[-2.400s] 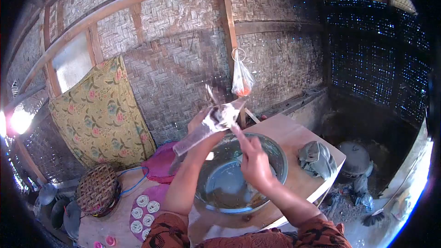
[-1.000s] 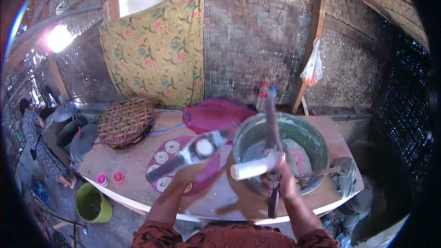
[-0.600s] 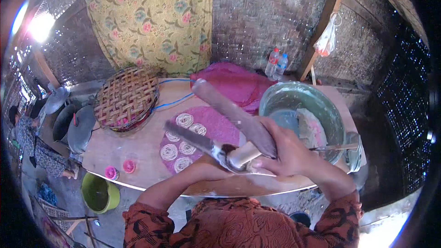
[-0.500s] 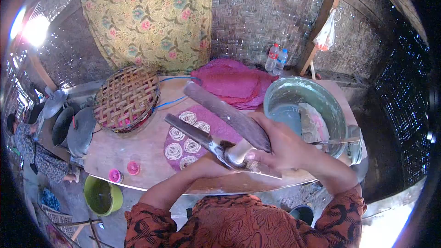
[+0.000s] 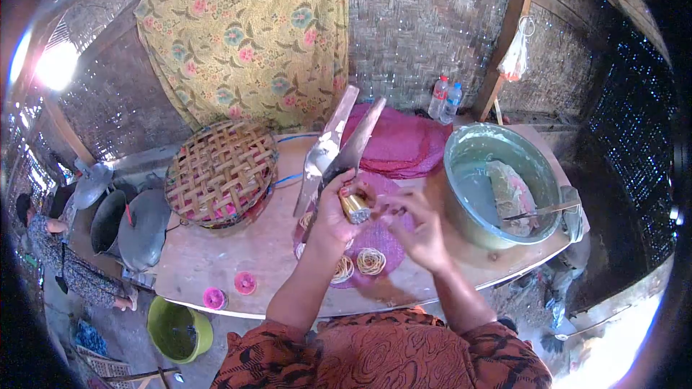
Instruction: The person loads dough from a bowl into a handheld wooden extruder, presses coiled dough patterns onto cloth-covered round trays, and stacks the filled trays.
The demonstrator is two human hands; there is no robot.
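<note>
Wooden press [image 5: 350,155] sits in the left hand [image 5: 334,215], near the right hand [image 5: 418,234]

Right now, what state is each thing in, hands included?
Left hand: closed around wooden tool
Right hand: beside brass tip, contact unclear
Wooden tool: held, handles pointing away from the wearer
Basin: open, lump inside
Bottles: upright, capped
Coils: lying on mat
Floral cloth: hanging
Plastic bag: hanging
Bucket: upright, open
Woven basket: resting on table
</note>
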